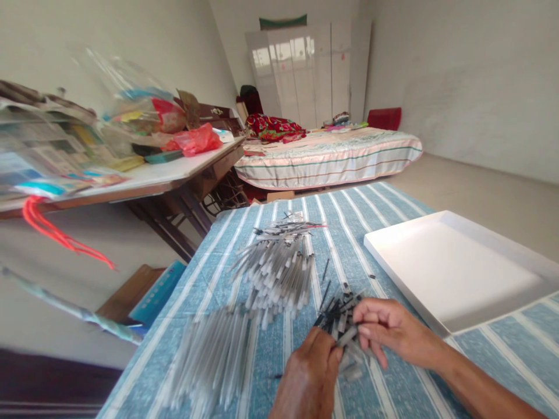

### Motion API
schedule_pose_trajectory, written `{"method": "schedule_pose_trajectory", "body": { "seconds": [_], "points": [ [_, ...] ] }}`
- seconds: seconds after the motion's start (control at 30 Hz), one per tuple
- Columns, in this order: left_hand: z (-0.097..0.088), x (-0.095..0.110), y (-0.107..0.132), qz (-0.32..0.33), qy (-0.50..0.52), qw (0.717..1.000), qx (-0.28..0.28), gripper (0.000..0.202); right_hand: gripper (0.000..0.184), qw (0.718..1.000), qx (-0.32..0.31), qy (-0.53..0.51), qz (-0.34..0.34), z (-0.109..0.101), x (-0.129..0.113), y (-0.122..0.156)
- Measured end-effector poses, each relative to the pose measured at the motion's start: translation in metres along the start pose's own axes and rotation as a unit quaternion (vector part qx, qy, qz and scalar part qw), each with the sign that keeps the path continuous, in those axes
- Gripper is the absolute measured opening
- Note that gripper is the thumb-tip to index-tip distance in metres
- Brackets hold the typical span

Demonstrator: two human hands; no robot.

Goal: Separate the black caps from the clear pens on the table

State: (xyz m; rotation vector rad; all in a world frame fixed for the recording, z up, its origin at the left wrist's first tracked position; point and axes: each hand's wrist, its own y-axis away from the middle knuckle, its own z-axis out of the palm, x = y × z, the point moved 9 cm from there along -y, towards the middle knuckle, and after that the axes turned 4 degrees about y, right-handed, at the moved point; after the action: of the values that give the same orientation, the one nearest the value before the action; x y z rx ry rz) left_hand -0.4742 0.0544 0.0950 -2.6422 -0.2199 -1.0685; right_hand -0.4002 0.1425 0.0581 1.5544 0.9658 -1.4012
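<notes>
At the far left a desk (163,174) is crowded with packages, a clear bag (140,113) and one red plastic bag (194,139); any print there is too blurred to read. A red cord (65,241) hangs over its front edge. Below, one blue box (159,294) leans by a brown carton (126,297), beside the left edge of the table (349,233), which wears a blue, white-striped cloth.

Near that left edge lies a fanned bundle of long pale tubes (213,355). A second bundle of grey tubes (279,267) sits farther in, with thin dark-tipped pieces (288,228) beyond it toward the far edge; all overlap too much to count. Behind the far edge stand one bed (327,154) with a red patterned blanket (275,127), and a pale wardrobe (301,75).

Right of the bundles, the left hand (308,372) is closed on a short grey piece (348,336) above a heap of black and grey pieces (338,305), partly hiding it. The right hand (391,326) has bent fingertips at the piece's other end; I cannot tell whether they pinch it. Two loose dark sticks lie just beyond the heap.

One shallow white tray (467,256) fills the table's right side.
</notes>
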Motion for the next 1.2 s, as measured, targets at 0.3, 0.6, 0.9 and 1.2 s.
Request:
{"method": "schedule_pose_trajectory", "body": {
  "seconds": [0.3, 0.6, 0.9, 1.2],
  "points": [
    [0.002, 0.002, -0.001, 0.014, -0.029, 0.999, -0.026, 0.018, 0.033, 1.000, -0.007, -0.003, 0.025, 0.001, 0.010, 0.000],
    [-0.001, 0.005, -0.001, -0.029, -0.023, 0.998, -0.050, 0.017, 0.033, 0.999, -0.015, -0.010, 0.047, 0.003, 0.015, -0.001],
    [0.002, 0.000, -0.002, -0.034, -0.017, 0.997, -0.060, 0.016, 0.035, 0.997, -0.029, -0.026, 0.061, 0.006, 0.017, 0.000],
    [0.006, -0.005, -0.001, -0.061, -0.006, 0.994, -0.086, 0.018, 0.029, 0.997, -0.032, -0.042, 0.061, 0.004, 0.022, 0.000]
  ]
}}
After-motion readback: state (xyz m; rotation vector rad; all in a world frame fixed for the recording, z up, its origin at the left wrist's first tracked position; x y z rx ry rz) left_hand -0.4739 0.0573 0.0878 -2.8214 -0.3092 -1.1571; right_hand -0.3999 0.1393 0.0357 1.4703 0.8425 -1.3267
